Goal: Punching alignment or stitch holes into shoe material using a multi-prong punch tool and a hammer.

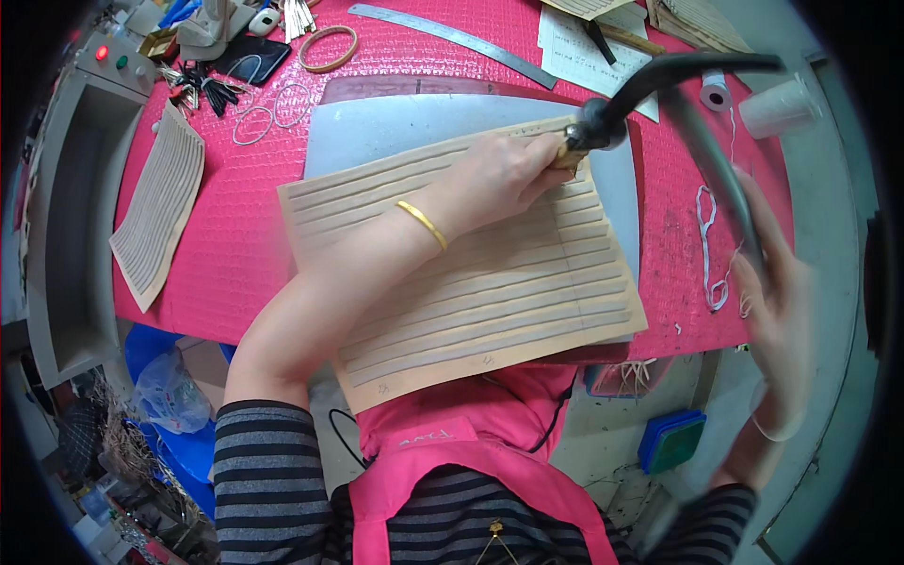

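A large tan sheet point(490, 311) with long parallel grey strips or slots lies tilted on a pale board point(377, 122), overhanging the table's near edge. My left hand point(504, 179) is closed near the sheet's upper right corner, gripping a short brass-coloured tool point(568, 158) that looks like a punch; its lower end is hidden. Right above that tool is the dark head point(650, 80) of a claw hammer, its striking face at or just over the tool's top. My right hand point(777, 292), blurred by motion, is wrapped around the hammer's handle at the right.
Another striped sheet point(165, 207) lies at the left beside a grey box point(71, 207). A steel ruler point(452, 42), tape ring point(328, 49) and papers point(574, 56) are at the back. White cord point(708, 245), a thread spool point(716, 91) and a clear cup point(777, 113) sit on the right.
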Motion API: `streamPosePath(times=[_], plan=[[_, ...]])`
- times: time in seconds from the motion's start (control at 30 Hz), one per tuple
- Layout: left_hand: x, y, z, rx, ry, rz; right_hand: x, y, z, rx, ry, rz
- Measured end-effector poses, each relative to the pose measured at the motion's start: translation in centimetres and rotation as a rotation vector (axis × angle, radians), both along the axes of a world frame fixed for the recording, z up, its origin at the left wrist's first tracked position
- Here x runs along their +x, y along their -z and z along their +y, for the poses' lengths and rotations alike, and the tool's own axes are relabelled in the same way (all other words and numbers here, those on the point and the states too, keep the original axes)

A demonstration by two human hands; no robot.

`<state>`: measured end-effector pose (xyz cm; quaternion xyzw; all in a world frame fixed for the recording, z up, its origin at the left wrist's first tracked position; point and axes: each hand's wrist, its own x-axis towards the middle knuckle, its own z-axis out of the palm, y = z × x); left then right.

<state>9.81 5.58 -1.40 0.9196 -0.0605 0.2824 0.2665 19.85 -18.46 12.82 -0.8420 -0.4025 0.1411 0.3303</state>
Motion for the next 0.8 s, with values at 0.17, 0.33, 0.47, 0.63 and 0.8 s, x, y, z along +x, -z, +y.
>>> streamPosePath(times=[0.17,0.33,0.47,0.63,0.8], plan=[[0.1,1.1,0.7,-0.147,0.058,-0.128,-3.3,0.7,-0.8,-0.119,0.033,-0.236],[-0.2,1.2,1.5,-0.096,0.031,-0.047,-3.5,5.4,1.8,-0.458,0.123,0.074],[-0.8,-0.7,0.8,-1.038,0.011,-0.080,-3.3,6.4,0.8,-0.199,0.070,0.028],[-0.7,1.9,0.9,-0.552,-0.061,0.135,-2.9,7.0,0.5,-0.163,0.013,-0.051],[-0.6,1.4,0.7,-0.482,-0.046,0.083,-3.2,6.7,0.9,-0.211,0.107,0.064]])
